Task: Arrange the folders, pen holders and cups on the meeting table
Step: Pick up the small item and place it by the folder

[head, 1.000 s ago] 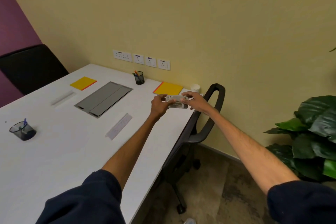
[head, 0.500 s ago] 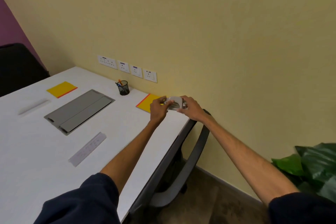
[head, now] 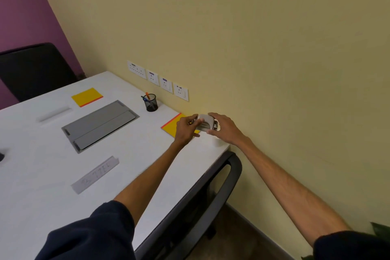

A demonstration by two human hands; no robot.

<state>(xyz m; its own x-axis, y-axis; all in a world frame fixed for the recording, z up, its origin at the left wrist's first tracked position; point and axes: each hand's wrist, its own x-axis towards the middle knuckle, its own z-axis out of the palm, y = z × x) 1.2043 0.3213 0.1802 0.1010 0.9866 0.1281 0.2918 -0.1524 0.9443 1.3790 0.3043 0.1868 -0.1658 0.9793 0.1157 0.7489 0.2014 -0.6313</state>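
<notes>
Both hands hold a stack of white paper cups sideways, just above the nearer flat yellow folder with a red edge at the wall end of the white worktop. The left hand pinches one end of the stack with its fingers. The right hand curls its fingers round the other end.

The step looks like freeing one cup. It probably goes best if one hand pinches a single rim and twists gently while the other holds the rest firm, so the thin walls are not crushed. The freed cup should then stand upright beside the folder, not on it.

- **Yellow folders:** two, the second farther off.
- **Black mesh pen holder with pens:** one fully in view.
- **Cups in the stack:** too tightly nested to count.
</notes>
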